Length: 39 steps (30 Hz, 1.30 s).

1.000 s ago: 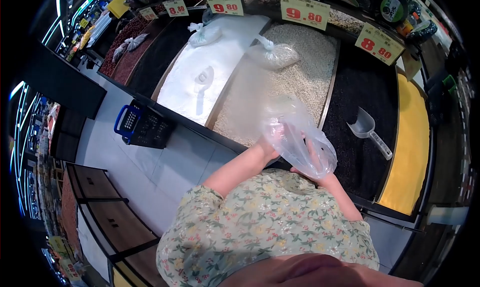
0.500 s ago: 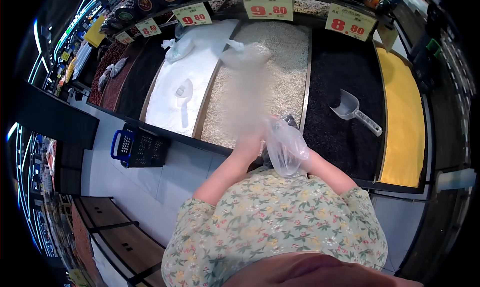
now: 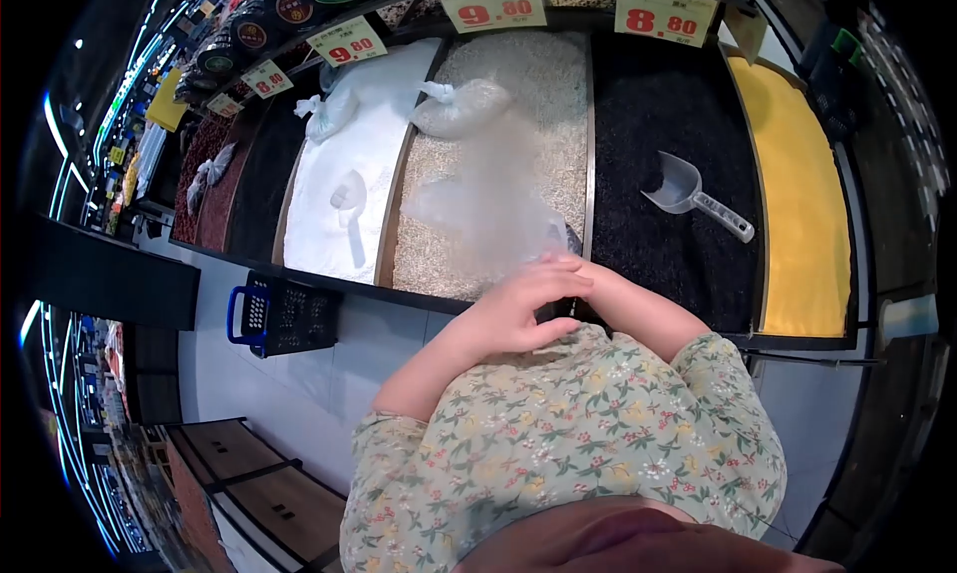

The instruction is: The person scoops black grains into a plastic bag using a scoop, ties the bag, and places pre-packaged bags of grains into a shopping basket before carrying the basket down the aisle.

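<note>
1. The thin, translucent, whitish plastic bag (image 3: 518, 229) lies just ahead of the two hands, spread over the near part of the pale beige grain (image 3: 429, 259); its near end meets the hands.
2. It should handle as very light, limp and slippery, a film that yields to any push, may cling to skin and could tear if pulled sharply. The rim, pinched as a single layer between thumb and fingertip, would be the best place to take hold, though I cannot make out where it runs.
3. It looks colourless to milky, with shiny creases near the hands. Its middle is a blur, so its full outline cannot be told.
4. The left hand (image 3: 528, 299) lies across the right, fingers close together and thumb spread well away from them.
5. The right hand (image 3: 578, 270) is mostly covered; I cannot tell whether its fingers are apart, together or clamped on the film.
6. Beyond, a knotted clear plastic bundle (image 3: 464, 111) rests on the same grain; to the right, a clear plastic scoop (image 3: 680, 186) lies on the black grain (image 3: 668, 264), apart from both hands.
</note>
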Motion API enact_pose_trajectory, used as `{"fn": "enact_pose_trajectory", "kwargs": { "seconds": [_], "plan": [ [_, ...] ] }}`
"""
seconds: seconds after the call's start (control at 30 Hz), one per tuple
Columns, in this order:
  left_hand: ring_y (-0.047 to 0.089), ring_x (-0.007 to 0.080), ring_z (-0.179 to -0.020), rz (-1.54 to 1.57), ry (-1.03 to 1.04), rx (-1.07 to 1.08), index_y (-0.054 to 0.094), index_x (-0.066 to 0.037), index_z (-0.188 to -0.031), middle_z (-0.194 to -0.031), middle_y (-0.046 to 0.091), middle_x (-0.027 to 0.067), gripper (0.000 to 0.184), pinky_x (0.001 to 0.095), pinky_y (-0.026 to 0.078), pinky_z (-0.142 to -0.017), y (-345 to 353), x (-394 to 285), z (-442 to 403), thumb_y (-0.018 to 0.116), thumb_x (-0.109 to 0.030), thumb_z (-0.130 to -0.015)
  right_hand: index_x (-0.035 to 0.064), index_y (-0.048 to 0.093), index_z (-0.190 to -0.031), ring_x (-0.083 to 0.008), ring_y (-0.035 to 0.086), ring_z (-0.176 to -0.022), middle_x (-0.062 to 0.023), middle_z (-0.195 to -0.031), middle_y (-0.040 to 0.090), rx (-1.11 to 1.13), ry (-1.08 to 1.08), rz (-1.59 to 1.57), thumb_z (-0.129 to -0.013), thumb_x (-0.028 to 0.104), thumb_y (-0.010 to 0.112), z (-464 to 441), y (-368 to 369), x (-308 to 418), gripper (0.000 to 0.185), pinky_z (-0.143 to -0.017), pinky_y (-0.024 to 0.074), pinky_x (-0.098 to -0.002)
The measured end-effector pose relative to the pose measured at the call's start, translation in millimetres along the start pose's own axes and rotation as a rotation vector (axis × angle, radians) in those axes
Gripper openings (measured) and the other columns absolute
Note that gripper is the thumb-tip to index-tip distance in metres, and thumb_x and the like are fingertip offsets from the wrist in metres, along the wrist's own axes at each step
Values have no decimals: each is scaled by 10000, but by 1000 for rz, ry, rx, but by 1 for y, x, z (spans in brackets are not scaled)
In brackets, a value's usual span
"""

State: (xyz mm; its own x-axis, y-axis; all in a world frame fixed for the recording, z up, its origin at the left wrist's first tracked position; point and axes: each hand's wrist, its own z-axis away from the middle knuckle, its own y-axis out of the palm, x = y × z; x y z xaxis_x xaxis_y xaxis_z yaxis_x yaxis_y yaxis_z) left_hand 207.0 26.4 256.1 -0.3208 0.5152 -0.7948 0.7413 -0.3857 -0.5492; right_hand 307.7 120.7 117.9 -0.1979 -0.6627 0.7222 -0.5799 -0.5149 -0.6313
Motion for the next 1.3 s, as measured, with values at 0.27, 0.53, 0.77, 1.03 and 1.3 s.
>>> {"fn": "enact_pose_trajectory", "kwargs": {
  "seconds": [0.27,0.53,0.77,1.03,1.3],
  "plan": [
    [510,321,-1115,-701,-610,79,558,-124,-1200,-1194,546,151,582,520,287,-989,14,78,26,732,-216,-652,16,601,-942,-354,556,-991,-181,-1003,613,68,281,-50,-722,129,615,28,-22,36,248,-864,442,-437],
    [566,297,-972,-798,-643,48,650,-81,-908,-935,632,133,292,547,296,-930,0,77,72,697,-183,-638,69,592,-835,-295,537,-926,-100,-899,578,90,116,343,-614,143,698,36,13,3,256,-809,428,-403],
    [577,166,-807,-117,-860,-69,591,-33,-900,-908,593,85,223,283,456,-711,-1,48,69,663,-110,-703,100,617,-816,-304,506,-982,-96,-985,548,-121,26,388,-596,187,711,46,-5,5,255,-844,404,-408],
    [535,110,-918,491,-772,-89,496,6,-1154,-982,576,36,431,265,438,-829,16,45,96,682,-73,-773,59,618,-842,-310,555,-884,-120,-861,596,95,142,384,-705,109,582,37,-15,12,150,-756,462,-414],
    [543,121,-967,521,-954,-77,486,21,-1185,-1063,587,65,435,284,443,-850,24,54,111,663,-106,-808,68,599,-950,-331,562,-914,-151,-905,579,70,209,317,-713,45,560,10,-47,54,241,-765,461,-427]
  ]
}}
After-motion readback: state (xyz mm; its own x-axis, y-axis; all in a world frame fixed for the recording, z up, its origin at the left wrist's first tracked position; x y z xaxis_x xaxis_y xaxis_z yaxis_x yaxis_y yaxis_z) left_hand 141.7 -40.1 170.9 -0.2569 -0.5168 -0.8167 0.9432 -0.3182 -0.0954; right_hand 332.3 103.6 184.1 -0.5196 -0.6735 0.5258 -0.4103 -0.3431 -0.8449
